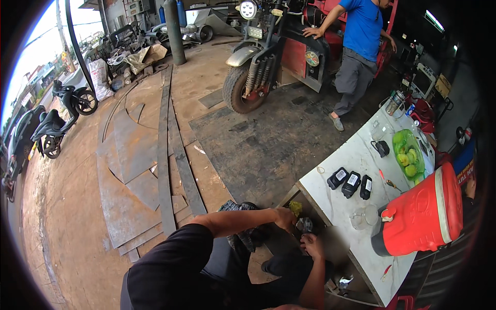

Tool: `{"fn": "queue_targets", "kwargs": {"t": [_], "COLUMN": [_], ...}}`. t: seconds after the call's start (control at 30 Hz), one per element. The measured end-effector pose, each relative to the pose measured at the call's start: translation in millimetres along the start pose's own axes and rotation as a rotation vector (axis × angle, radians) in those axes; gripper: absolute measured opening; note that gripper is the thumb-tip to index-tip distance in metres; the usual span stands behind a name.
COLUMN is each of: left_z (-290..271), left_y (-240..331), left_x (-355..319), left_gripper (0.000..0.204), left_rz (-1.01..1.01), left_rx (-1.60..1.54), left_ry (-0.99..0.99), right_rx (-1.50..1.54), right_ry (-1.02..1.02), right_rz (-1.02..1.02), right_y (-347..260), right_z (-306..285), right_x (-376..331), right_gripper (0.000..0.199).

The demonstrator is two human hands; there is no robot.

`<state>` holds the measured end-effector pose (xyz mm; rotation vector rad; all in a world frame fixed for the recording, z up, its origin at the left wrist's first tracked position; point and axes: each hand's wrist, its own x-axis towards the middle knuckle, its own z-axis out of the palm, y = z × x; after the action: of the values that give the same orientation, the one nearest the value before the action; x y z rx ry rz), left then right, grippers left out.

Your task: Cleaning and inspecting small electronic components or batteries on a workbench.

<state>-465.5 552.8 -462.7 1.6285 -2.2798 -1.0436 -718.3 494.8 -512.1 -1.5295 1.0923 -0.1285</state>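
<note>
My left hand [285, 217] reaches from the left and grips a small grey metal part [304, 225] just under the near edge of a white table [341, 206]. My right hand [312, 245] comes up from below, fingers closed against the same part from underneath. Both hands meet close together beside the table's corner. A yellow-green rag or scrap [295, 207] lies just above my left hand. How the part is seated is too small to tell.
On the table stand a red and white water cooler [421, 214], three black battery-like blocks [351, 182], a clear glass [359, 218] and a green tray of fruit [408, 155]. A person in a blue shirt [356, 46] leans on a three-wheeled vehicle [268, 51]. Steel plates [139, 165] lie on the floor at left.
</note>
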Motion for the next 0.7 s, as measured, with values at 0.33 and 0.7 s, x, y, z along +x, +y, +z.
{"fn": "queue_targets", "kwargs": {"t": [0.33,0.7], "left_z": [31.0,45.3], "left_y": [-20.7,-45.8], "left_x": [32.2,14.2], "left_gripper": [0.043,0.05], "left_rz": [-0.011,-0.418], "left_rx": [0.038,0.115], "left_ry": [-0.12,-0.045], "right_rx": [0.244,-0.208], "right_ry": [0.24,0.495], "right_rz": [-0.105,-0.455], "right_y": [-51.6,-99.9], "right_z": [62.6,123.4], "right_x": [-13.2,6.5], "right_gripper": [0.029,0.021]}}
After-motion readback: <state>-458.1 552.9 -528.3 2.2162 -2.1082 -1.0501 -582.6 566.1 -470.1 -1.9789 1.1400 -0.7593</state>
